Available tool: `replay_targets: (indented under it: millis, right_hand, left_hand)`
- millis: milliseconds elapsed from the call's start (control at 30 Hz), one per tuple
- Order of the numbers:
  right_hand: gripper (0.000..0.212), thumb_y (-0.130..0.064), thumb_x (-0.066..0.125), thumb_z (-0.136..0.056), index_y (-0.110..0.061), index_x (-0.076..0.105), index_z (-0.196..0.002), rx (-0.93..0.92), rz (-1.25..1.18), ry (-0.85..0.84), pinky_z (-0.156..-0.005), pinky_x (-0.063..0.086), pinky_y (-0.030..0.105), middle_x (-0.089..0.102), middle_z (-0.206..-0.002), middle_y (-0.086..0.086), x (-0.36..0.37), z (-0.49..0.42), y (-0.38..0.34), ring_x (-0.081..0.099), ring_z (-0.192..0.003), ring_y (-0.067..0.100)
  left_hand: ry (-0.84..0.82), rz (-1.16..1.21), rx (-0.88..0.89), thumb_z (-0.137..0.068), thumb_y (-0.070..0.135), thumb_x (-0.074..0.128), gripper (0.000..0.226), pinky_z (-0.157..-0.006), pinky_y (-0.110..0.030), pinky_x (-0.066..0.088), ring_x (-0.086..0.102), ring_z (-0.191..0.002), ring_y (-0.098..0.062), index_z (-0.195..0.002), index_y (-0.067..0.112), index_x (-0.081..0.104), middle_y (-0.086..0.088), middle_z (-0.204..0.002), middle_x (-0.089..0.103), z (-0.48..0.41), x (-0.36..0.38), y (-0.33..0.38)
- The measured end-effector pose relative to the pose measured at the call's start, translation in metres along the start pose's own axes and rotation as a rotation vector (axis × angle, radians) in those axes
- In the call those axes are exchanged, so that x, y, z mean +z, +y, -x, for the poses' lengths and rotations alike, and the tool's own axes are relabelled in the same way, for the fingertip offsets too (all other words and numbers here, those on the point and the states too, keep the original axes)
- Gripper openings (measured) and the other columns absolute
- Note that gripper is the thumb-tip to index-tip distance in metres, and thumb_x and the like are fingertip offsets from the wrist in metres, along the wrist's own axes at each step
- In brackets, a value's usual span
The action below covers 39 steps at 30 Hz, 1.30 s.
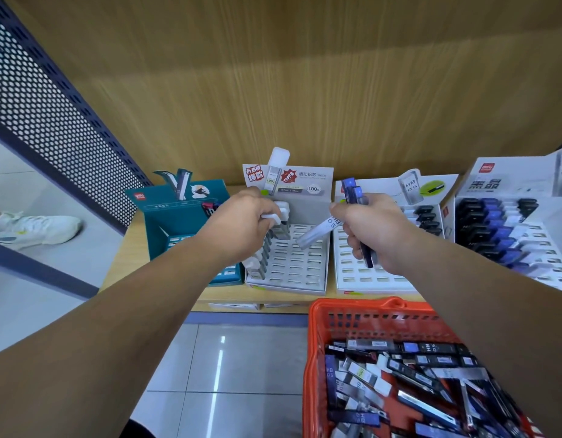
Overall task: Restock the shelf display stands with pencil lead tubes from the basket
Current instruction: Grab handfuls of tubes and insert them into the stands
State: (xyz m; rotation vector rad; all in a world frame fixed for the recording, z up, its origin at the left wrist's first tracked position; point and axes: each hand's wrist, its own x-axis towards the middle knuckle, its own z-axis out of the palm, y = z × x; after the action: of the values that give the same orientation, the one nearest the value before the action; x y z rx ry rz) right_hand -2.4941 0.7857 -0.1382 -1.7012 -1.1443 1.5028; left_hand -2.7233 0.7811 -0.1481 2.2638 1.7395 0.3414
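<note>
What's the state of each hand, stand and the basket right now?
left hand: grips a white-capped tube
right hand: holds a clear HB tube and dark blue tubes
grey stand: left column filled, most other slots empty
white stand: front rows empty, some tubes at back right
rightmost stand: mostly filled
teal stand: contents unclear, partly behind the left arm
basket: heaped with loose tubes

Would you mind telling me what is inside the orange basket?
The orange basket holds a loose heap of pencil lead tubes, dark, blue and clear, some marked HB 0.5. The right forearm covers its right side, and the heap hides its bottom.
</note>
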Motion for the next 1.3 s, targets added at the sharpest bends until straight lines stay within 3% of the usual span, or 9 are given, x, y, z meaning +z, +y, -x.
replay_targets:
  millis: [233, 400, 567, 700, 833, 933, 1000, 1100, 1300]
  right_hand:
    - [0.020, -0.022, 0.065, -0.094, -0.019, 0.049, -0.083, -0.016, 0.009, 0.004, -0.050, 0.032, 0.032, 0.039, -0.067, 0.007, -0.002, 0.000, -0.001, 0.036, -0.045, 0.021]
    - [0.015, -0.023, 0.064, -0.093, -0.018, 0.052, -0.086, -0.020, 0.009, -0.008, -0.051, 0.033, 0.033, 0.040, -0.066, 0.008, -0.002, -0.001, -0.003, 0.037, -0.047, 0.023]
    - [0.018, -0.022, 0.065, -0.094, -0.018, 0.050, -0.085, -0.017, -0.014, -0.006, -0.046, 0.034, 0.028, 0.040, -0.066, 0.007, -0.002, -0.003, -0.005, 0.036, -0.048, 0.021]
    - [0.015, -0.022, 0.067, -0.094, -0.017, 0.054, -0.088, -0.018, -0.031, -0.013, -0.047, 0.034, 0.029, 0.043, -0.068, 0.007, 0.000, -0.002, -0.006, 0.038, -0.049, 0.021]
    - [0.012, -0.021, 0.069, -0.094, -0.016, 0.059, -0.090, -0.021, -0.055, -0.072, -0.046, 0.034, 0.027, 0.050, -0.062, 0.005, 0.000, 0.004, -0.010, 0.038, -0.049, 0.019]
    - [0.016, -0.022, 0.072, -0.093, -0.014, 0.061, -0.087, -0.041, -0.031, -0.104, -0.045, 0.034, 0.026, 0.055, -0.059, 0.005, 0.000, 0.009, -0.015, 0.039, -0.048, 0.019]
    - [0.016, -0.023, 0.074, -0.093, -0.013, 0.062, -0.087, -0.050, -0.036, -0.113, -0.044, 0.034, 0.026, 0.054, -0.058, 0.005, 0.000, 0.012, -0.019, 0.038, -0.047, 0.018]
    - [0.019, -0.023, 0.075, -0.092, -0.013, 0.060, -0.086, -0.033, -0.104, -0.137, -0.045, 0.032, 0.026, 0.051, -0.058, 0.005, 0.000, 0.017, -0.026, 0.037, -0.046, 0.018]
    - [0.018, -0.021, 0.076, -0.092, -0.009, 0.063, -0.095, -0.032, -0.138, -0.227, -0.046, 0.032, 0.027, 0.055, -0.065, 0.009, -0.010, 0.032, -0.036, 0.038, -0.047, 0.019]
  left_hand:
    - [-0.029, -0.039, -0.018, -0.100, 0.012, 0.058, 0.024, -0.086, -0.044, 0.050, 0.058, -0.100, -0.029, -0.114, 0.020, 0.075, -0.009, -0.108, 0.058, -0.001, 0.002, 0.005]
    - [0.150, 0.045, -0.044, -0.090, 0.012, 0.072, 0.011, -0.070, -0.034, 0.045, 0.057, -0.084, -0.019, -0.098, 0.020, 0.069, 0.008, -0.085, 0.059, -0.001, 0.006, 0.008]
    - [0.236, 0.037, 0.014, -0.086, 0.002, 0.075, 0.016, -0.076, -0.038, 0.053, 0.062, -0.086, -0.026, -0.097, 0.011, 0.080, -0.006, -0.092, 0.065, -0.002, 0.015, 0.000]
    - [0.278, 0.029, 0.004, -0.087, 0.002, 0.071, 0.014, -0.069, -0.043, 0.054, 0.060, -0.082, -0.025, -0.092, 0.014, 0.077, -0.002, -0.089, 0.064, -0.001, 0.015, 0.003]
    - [0.191, -0.060, 0.002, -0.088, 0.003, 0.065, 0.013, -0.067, -0.047, 0.056, 0.059, -0.084, -0.028, -0.082, 0.009, 0.075, -0.006, -0.090, 0.063, 0.001, 0.016, 0.008]
    - [0.177, -0.041, -0.018, -0.092, 0.003, 0.061, 0.018, -0.075, -0.044, 0.056, 0.061, -0.094, -0.027, -0.092, 0.010, 0.078, -0.006, -0.100, 0.064, 0.003, 0.009, 0.010]
    - [0.192, 0.086, -0.059, -0.094, 0.007, 0.061, 0.020, -0.078, -0.031, 0.053, 0.062, -0.095, -0.019, -0.101, 0.015, 0.078, 0.000, -0.102, 0.068, 0.007, 0.000, 0.019]
    - [0.080, 0.433, -0.155, -0.095, 0.019, 0.068, 0.008, -0.070, -0.017, 0.050, 0.063, -0.072, -0.003, -0.093, 0.021, 0.075, 0.007, -0.083, 0.072, 0.017, -0.010, 0.039]
    - [-0.104, 0.575, -0.136, -0.091, 0.027, 0.075, 0.026, -0.059, -0.033, 0.044, 0.048, -0.062, -0.015, -0.091, 0.002, 0.069, -0.006, -0.073, 0.059, 0.027, -0.016, 0.056]
